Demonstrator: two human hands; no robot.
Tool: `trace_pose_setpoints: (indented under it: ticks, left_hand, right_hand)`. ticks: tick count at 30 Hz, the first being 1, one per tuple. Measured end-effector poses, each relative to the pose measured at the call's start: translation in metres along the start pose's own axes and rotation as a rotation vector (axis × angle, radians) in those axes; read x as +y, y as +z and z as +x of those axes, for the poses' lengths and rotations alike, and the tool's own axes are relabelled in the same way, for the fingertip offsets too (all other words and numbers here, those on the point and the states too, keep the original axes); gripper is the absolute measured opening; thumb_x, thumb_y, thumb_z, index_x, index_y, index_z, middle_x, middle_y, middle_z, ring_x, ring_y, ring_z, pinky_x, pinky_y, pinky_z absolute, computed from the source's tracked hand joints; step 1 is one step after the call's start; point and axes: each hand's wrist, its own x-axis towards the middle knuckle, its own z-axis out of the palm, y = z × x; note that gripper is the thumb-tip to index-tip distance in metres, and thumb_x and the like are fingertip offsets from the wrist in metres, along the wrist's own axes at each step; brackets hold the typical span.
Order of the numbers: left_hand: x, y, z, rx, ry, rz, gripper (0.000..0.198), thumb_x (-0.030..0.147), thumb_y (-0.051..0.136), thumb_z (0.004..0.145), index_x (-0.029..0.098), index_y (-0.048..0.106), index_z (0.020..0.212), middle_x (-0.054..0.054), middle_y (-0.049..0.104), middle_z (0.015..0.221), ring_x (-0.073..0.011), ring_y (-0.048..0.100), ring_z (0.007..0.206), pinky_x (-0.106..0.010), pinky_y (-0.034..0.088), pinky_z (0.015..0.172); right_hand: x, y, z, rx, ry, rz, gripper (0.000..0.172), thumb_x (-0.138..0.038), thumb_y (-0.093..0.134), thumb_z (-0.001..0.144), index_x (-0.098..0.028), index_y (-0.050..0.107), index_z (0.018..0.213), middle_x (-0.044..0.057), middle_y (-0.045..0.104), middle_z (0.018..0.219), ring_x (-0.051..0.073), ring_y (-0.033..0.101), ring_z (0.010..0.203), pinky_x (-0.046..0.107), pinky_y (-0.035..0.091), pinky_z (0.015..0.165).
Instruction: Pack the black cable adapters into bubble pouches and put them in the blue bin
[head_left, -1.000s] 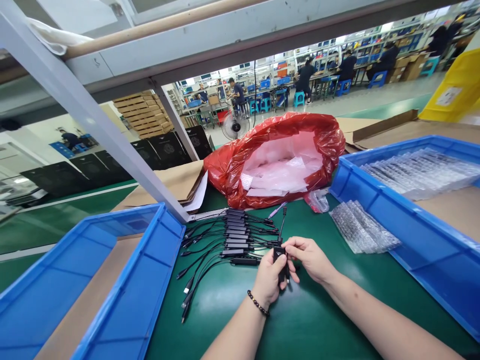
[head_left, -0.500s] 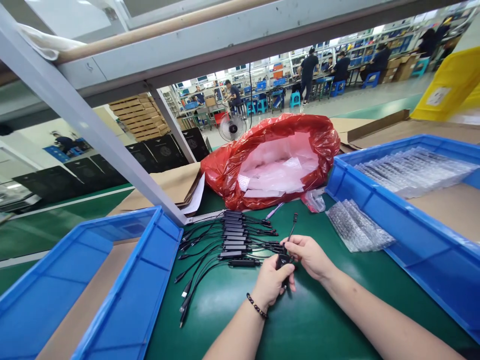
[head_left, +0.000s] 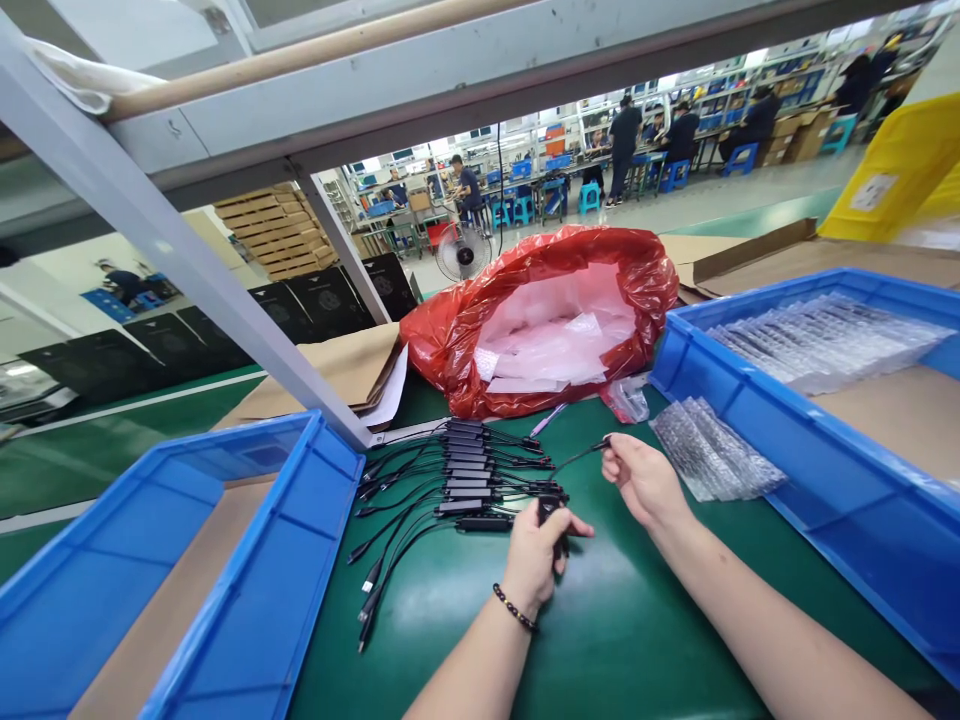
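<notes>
My left hand [head_left: 538, 548] is closed around a small black device [head_left: 551, 508], which the fingers partly cover. A short black cable [head_left: 576, 458] runs up from that device to the right. Its connector end is pinched between the thumb and fingers of my right hand [head_left: 643, 478], held out to the right above the green mat. To the left of my hands lies a row of black adapter cables [head_left: 466, 478], their slim boxes side by side and their leads spread out to both sides. The nearest adapter in the row lies close to my left hand.
A blue bin [head_left: 247, 570] stands at left. The blue bin [head_left: 750, 390] on the right holds bubble-wrap pouches [head_left: 825, 335]; more pouches [head_left: 712, 450] lie beside it. Behind sits a red plastic bag [head_left: 442, 350] with white packaging. A grey frame post [head_left: 187, 250] slants at left.
My right hand has moved right and slightly up, drawing the cable end away from the device. The cable now slants between my hands. My left hand has turned slightly, keeping its hold.
</notes>
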Motion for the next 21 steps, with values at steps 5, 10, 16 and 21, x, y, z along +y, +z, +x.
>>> trace_pose_setpoints:
  ticks: [5,10,16,21]
  left_hand:
    - [0.018,-0.012,0.007,0.211,0.091,-0.378,0.029,0.033,0.067,0.064,0.016,0.050,0.080,-0.012,0.065,0.095,-0.0218,0.060,0.093,-0.013,0.028,0.031]
    - [0.018,-0.016,0.008,0.170,0.082,-0.382,0.026,0.034,0.065,0.067,0.015,0.048,0.072,-0.002,0.061,0.063,-0.0112,0.058,0.053,-0.013,0.025,0.030]
    - [0.007,0.004,-0.001,0.025,0.064,0.003,0.031,0.040,0.065,0.066,0.015,0.052,0.078,0.006,0.048,0.046,-0.0065,0.045,0.034,-0.014,0.021,0.027]
    - [0.003,0.007,-0.004,-0.018,0.061,0.076,0.034,0.042,0.063,0.067,0.015,0.053,0.085,0.005,0.051,0.050,-0.0041,0.038,0.032,-0.015,0.022,0.027]
  right_hand:
    - [0.028,0.019,-0.027,-0.274,0.201,-0.323,0.028,-0.034,0.071,0.058,-0.015,0.052,0.068,-0.002,0.058,0.052,0.010,0.050,0.043,0.024,0.042,0.046]
    - [0.040,0.025,-0.039,-0.546,0.337,-0.458,0.022,-0.026,0.069,0.059,-0.015,0.051,0.066,-0.003,0.057,0.055,0.010,0.052,0.050,0.021,0.042,0.048]
    - [0.028,0.018,-0.039,-0.610,0.311,-0.261,0.053,-0.050,0.059,0.070,-0.019,0.047,0.111,0.001,0.057,0.080,0.007,0.048,0.047,0.020,0.041,0.043]
    - [0.029,0.016,-0.039,-0.512,0.302,-0.329,0.060,-0.065,0.046,0.074,-0.018,0.054,0.109,0.003,0.059,0.083,0.005,0.040,0.044,0.017,0.033,0.038]
